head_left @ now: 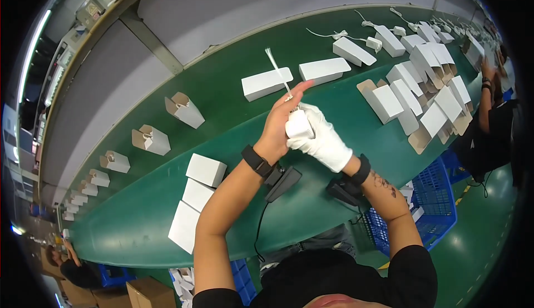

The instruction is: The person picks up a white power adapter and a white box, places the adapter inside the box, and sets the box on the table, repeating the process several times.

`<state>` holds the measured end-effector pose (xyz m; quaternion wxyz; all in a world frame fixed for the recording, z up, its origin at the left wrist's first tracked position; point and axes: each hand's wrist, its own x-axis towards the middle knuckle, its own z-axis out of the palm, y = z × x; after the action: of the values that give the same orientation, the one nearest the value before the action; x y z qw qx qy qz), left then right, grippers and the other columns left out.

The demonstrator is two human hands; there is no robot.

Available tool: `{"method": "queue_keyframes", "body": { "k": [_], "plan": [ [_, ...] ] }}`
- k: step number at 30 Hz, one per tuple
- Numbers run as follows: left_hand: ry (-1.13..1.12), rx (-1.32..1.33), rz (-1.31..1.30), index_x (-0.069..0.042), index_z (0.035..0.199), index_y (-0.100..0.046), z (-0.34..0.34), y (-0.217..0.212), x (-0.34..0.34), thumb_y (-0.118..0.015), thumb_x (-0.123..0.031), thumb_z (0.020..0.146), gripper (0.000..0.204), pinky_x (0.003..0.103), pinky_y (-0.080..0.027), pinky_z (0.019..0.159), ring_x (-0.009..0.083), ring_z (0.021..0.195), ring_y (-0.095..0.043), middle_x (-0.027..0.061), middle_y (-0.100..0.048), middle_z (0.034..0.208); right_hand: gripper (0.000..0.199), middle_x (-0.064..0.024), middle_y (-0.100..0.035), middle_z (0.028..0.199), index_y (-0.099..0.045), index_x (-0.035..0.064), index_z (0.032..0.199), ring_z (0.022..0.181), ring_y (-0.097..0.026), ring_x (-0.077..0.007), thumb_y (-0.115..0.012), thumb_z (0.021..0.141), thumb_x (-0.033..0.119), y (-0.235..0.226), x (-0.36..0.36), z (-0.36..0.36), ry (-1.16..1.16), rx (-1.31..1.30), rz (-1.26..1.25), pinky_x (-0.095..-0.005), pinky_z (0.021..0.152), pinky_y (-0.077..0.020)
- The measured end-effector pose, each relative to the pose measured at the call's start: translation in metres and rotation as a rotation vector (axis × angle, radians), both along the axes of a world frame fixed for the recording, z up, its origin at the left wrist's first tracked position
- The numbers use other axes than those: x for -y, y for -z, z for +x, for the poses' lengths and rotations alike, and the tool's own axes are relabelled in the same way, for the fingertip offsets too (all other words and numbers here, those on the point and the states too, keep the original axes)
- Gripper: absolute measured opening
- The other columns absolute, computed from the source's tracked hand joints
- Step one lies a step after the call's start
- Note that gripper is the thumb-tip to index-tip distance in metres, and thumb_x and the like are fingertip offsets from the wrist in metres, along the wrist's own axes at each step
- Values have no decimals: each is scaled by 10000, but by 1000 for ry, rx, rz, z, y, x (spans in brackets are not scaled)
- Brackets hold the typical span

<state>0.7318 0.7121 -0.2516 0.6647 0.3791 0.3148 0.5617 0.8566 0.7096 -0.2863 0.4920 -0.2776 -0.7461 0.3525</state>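
In front of my chest, both hands meet on a white power adapter (299, 125) with ribbed sides. My right hand (328, 144), in a white glove, is closed around the adapter's right side. My bare left hand (276, 125) lies against its left side, with the cable pinched near its fingers. A white cable end (271, 58) sticks up beyond the fingertips. Just past my hands, two white boxes, one on the left (266, 84) and one on the right (324, 70), lie on the green belt. The gripping fingers partly hide the adapter.
White boxes (200, 170) lie by my left forearm on the green table. Open boxes (186, 110) stand in a row at far left. More boxes (434, 120) are heaped right, near adapters with cables (374, 44). A blue crate (439, 197) stands below; a co-worker (489, 119) is beyond.
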Motion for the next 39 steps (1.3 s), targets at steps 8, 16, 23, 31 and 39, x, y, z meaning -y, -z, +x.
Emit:
{"method": "queue_keyframes", "body": {
  "k": [8,16,23,31,39],
  "plan": [
    [-159,-1491,335,-69,1367,-352,-58,19,-78,-673,-296,766,719,350,-322,1023,218,1232,-401,96,-446,1309,608,-103,-546,1120,-444,52,1251,855,-573,-149,-730,743,225,5,-36,51,-17,-396,-400,-243,674,-475],
    [138,-927,76,-71,1365,-330,-113,18,-85,-814,-158,613,899,326,-336,998,205,1182,-430,77,-464,1252,618,-115,-538,1135,-454,-1,1237,821,-575,-149,-669,788,364,-17,-9,86,-414,-573,-716,-221,616,-469],
    [249,-791,93,-52,1321,-363,-97,20,-31,-810,-126,608,845,319,-340,988,195,1173,-424,79,-454,1245,555,-86,-601,997,-526,-2,1179,773,-580,-139,-649,795,379,-17,-6,73,-462,-201,-803,-227,624,-475],
    [351,-767,217,-45,1330,-287,-49,45,-5,-821,-165,606,907,337,-326,1004,232,1177,-407,104,-431,1253,260,-129,-639,745,-652,42,939,668,-622,-284,-591,799,253,-46,-37,31,-138,767,146,-352,618,-495],
    [233,-870,207,-32,1390,-195,-19,53,1,-837,-242,618,1026,328,-309,1024,230,1225,-387,125,-386,1326,211,-171,-624,788,-643,48,886,736,-621,-338,-630,742,202,-43,-53,51,-298,719,278,-383,633,-502]
  ]
}}
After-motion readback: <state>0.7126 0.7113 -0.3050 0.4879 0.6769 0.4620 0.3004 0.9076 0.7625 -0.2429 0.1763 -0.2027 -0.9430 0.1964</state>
